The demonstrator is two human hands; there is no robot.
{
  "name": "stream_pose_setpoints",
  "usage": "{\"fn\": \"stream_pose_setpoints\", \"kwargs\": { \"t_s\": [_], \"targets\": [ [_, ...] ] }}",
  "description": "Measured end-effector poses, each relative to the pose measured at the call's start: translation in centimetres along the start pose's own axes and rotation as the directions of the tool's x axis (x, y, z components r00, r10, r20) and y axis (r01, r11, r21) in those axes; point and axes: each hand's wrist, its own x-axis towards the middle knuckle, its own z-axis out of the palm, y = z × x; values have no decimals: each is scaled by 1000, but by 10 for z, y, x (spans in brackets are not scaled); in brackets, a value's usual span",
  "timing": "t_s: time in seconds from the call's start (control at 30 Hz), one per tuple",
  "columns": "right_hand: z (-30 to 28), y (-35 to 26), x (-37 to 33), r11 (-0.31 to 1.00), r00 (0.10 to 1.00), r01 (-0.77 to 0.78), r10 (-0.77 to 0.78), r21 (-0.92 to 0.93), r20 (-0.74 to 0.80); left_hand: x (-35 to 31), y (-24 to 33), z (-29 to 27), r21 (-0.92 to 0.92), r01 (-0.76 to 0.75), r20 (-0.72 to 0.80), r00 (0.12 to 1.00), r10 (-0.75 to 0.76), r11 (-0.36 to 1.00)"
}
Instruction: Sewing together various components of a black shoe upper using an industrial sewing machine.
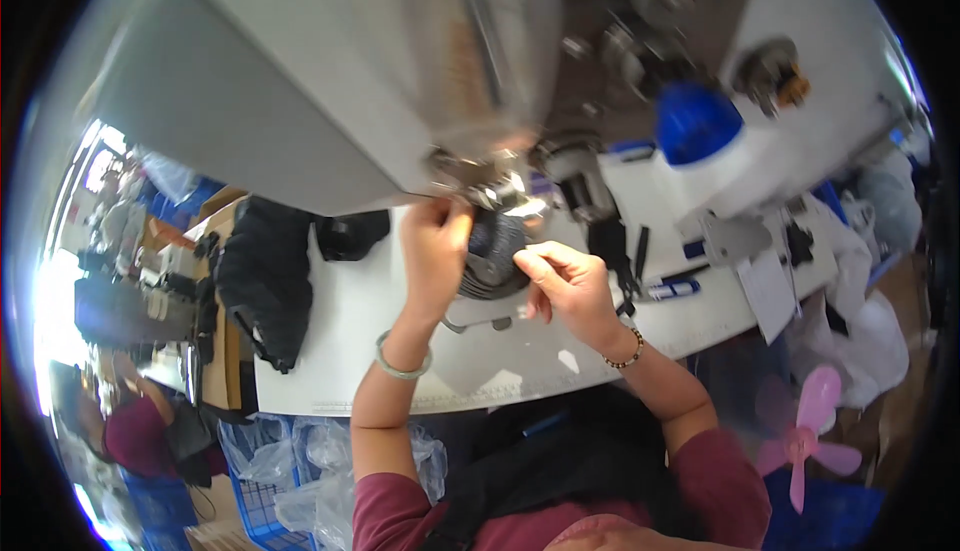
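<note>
A sewing machine (300, 81) fills the upper part of the view, with its metal presser foot area (500, 186) blurred just above my hands. Beneath it a dark grey fabric piece (492, 256) lies bunched and curved. My left hand (436, 256), wearing a pale bangle on its wrist, pinches the fabric's left side close to the metal parts. On the other side, my right hand (572, 289) has thumb and forefinger closed on the fabric's right edge. Its other fingers are curled. The fingertips of the left hand are partly hidden by the machine.
Black fabric pieces (265, 281) are heaped on the white table (330, 366) at left. A blue-and-white marker (674, 290) and black tools lie to the right. A pink fan (805, 441) stands lower right. A blue crate (262, 511) holds plastic bags below. Another person (138, 436) sits far left.
</note>
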Motion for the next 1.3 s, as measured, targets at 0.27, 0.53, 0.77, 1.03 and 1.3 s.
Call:
{"fn": "stream_pose_setpoints", "kwargs": {
  "t_s": [0.27,0.53,0.77,1.03,1.3],
  "targets": [
    [-121,55,-33,533,830,-63,-441,-844,-341,-38,-30,-41,317,-823,431,567,702,471],
    [-142,45,-21,804,893,-278,16,-525,-449,-53,-43,-28,606,-732,241,541,806,311],
    [-121,3,-28,945,932,-235,153,-227,-328,-89,-24,21,191,-595,505,742,441,781],
    [-60,5,-50,732,973,160,-229,-662,-17,-88,-12,49,-20,281,466,851,-240,959],
    [-81,-1,-32,956,950,-284,291,-67,117,-84,-30,25,-230,503,464,809,-361,833]
  ]
}}
